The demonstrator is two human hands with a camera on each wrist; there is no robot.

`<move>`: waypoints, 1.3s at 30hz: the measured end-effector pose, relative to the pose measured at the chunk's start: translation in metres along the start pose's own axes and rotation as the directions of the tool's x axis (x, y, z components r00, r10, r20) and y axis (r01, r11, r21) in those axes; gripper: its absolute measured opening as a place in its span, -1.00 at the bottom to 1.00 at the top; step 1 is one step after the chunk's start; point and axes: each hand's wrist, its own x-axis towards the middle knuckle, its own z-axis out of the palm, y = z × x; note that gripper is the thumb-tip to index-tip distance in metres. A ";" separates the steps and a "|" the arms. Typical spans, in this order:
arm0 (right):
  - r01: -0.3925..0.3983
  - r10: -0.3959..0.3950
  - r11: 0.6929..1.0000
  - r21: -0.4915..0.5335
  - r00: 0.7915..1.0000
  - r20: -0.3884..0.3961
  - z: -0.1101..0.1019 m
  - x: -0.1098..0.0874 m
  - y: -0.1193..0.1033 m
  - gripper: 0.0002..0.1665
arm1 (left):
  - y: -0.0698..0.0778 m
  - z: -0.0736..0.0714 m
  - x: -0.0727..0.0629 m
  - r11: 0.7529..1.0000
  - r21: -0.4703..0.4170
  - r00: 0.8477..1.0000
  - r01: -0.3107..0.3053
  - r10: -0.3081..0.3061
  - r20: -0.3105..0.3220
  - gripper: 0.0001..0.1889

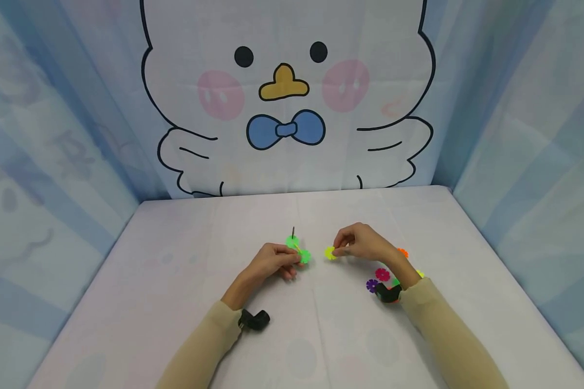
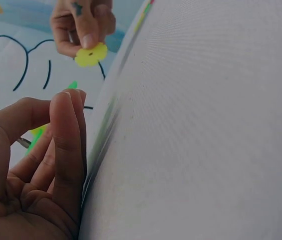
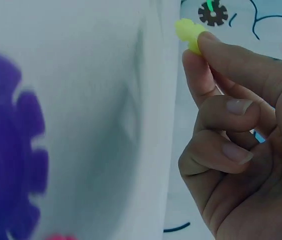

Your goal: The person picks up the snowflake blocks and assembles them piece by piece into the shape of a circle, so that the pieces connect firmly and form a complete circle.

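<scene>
My left hand pinches a small chain of joined notched plastic discs between thumb and fingertips. Two green discs show in it, with a thin yellow one between them and a dark disc edge-on at the far end. In the right wrist view that dark disc shows its notched rim. To the right, my right hand pinches a yellow flower-shaped disc by its edge, its other fingers curled. In the left wrist view the yellow disc faces the left hand, a short gap apart.
Loose discs lie by the right forearm: purple, pink and orange among several, some partly hidden by the wrist. Black wrist cameras sit at both cuffs. A printed curtain stands behind the white-covered table.
</scene>
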 end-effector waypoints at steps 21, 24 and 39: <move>0.074 -0.073 0.997 0.017 0.996 -0.048 0.028 0.009 -0.014 -0.89 | -0.001 -0.002 0.000 1.000 -0.016 1.000 -0.016 0.016 -0.009 -0.75; 0.078 -0.077 0.997 0.014 0.996 -0.051 0.029 0.009 -0.014 -0.88 | -0.002 -0.002 0.000 1.000 -0.021 1.000 -0.021 0.021 -0.010 -0.76; 0.102 -0.100 0.995 0.020 0.992 -0.075 0.033 0.007 -0.016 -0.88 | -0.002 -0.001 0.000 0.999 -0.013 0.999 -0.032 0.032 -0.012 -0.77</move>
